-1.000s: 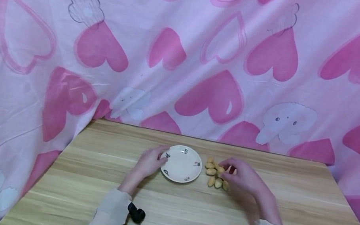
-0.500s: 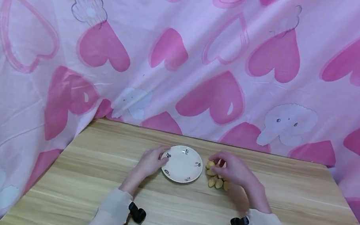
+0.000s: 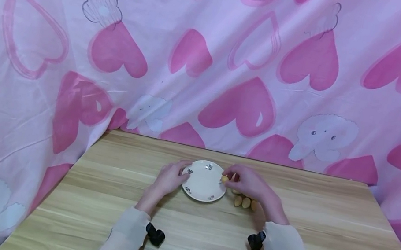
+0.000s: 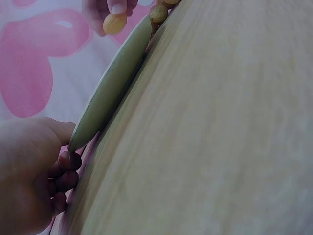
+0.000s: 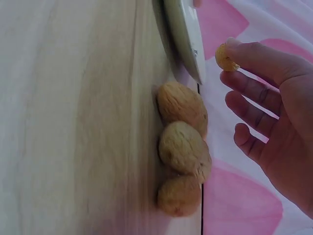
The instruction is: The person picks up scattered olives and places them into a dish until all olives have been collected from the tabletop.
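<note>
Plate (image 3: 204,184) rests on the wooden table (image 3: 200,241), its left rim pinched by the left hand (image 3: 168,177), thumb above and fingers curled below — to steady it, we think. The right hand (image 3: 253,185) pinches one nut-like piece (image 3: 225,179) just above the plate's right rim; we see loose pieces (image 3: 246,203) close by, a short reach. In front we find ample wood for moving; behind — the table's far edge and patterned cloth (image 3: 236,104).
</note>
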Demonstrator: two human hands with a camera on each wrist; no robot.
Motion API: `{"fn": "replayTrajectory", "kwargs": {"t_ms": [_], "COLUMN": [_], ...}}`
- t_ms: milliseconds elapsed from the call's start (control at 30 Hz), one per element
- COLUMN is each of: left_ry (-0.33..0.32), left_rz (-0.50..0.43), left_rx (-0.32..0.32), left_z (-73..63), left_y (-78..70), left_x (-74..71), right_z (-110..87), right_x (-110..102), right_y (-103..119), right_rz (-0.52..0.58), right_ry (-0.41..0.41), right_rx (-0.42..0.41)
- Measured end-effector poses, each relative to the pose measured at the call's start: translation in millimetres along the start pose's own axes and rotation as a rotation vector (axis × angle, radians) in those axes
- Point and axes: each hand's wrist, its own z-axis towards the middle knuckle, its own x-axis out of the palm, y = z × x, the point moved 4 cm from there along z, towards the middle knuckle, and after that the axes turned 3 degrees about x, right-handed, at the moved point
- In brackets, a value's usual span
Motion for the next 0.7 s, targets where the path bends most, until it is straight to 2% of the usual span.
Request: {"fn": "replayTrajectory", "kwargs": {"t_ms": [400,700], "left_ry": [0.000,0.006], "left_rz": [-0.011,-0.016], "left_rx": [-0.006,-0.013], "left_z": [0.2,0.8], "left_y": [0.5,2.6], "left_x": [-0.5,0.5], "right_z": [16.5,27.5], "right_x": [12.1,22.9], "right_y": [6.4,7.9], "right_rz": [0.027,0.004], "right_ry": [0.040,0.062], "right_rx": [0.044,-0.001]}}
